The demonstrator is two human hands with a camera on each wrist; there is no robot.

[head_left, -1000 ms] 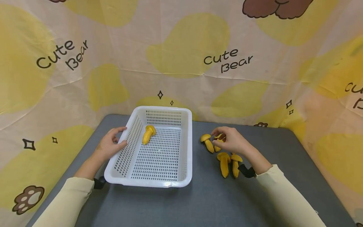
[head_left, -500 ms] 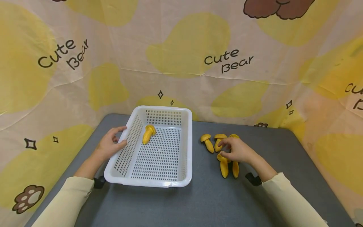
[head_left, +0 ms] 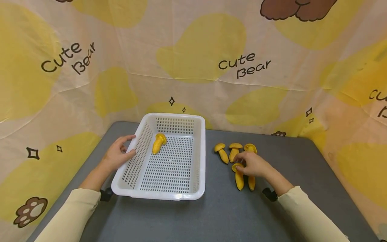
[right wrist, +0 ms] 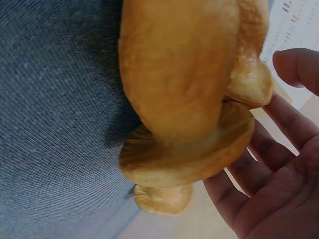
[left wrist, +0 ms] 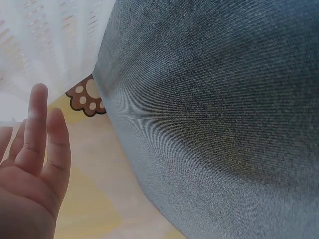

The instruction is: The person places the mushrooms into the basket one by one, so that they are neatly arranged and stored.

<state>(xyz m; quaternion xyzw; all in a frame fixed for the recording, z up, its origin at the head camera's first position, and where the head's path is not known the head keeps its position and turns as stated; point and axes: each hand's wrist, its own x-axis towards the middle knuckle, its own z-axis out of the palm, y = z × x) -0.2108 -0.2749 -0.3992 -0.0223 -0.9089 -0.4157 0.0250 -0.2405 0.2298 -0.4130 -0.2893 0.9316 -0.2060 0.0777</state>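
My left hand (head_left: 118, 154) rests its thumb and fingertips at the left rim of a white perforated plastic basket (head_left: 200, 161). In the left wrist view its fingers (left wrist: 37, 117) extend beside the basket's wall. One yellow mushroom (head_left: 158, 144) lies inside the basket. My right hand (head_left: 252, 164) is low over several more on the table, fingertips at the cap of a front mushroom (head_left: 239, 181); another front mushroom (head_left: 251, 183) is partly hidden beneath the hand. In the right wrist view the thumb (right wrist: 296, 67) stands apart from the fingers, which spread beside a large mushroom (right wrist: 177, 74).
Behind the right hand lie a left mushroom (head_left: 222, 154), a middle mushroom (head_left: 235, 149) and a right mushroom (head_left: 250, 148). Everything rests on a dark grey table (head_left: 169, 222). A patterned cloth (head_left: 193, 67) hangs along its back and sides.
My right hand has moved from the back mushrooms toward the front ones, shifting right and nearer to me, which uncovers the back row. The left hand and the basket stay in place.
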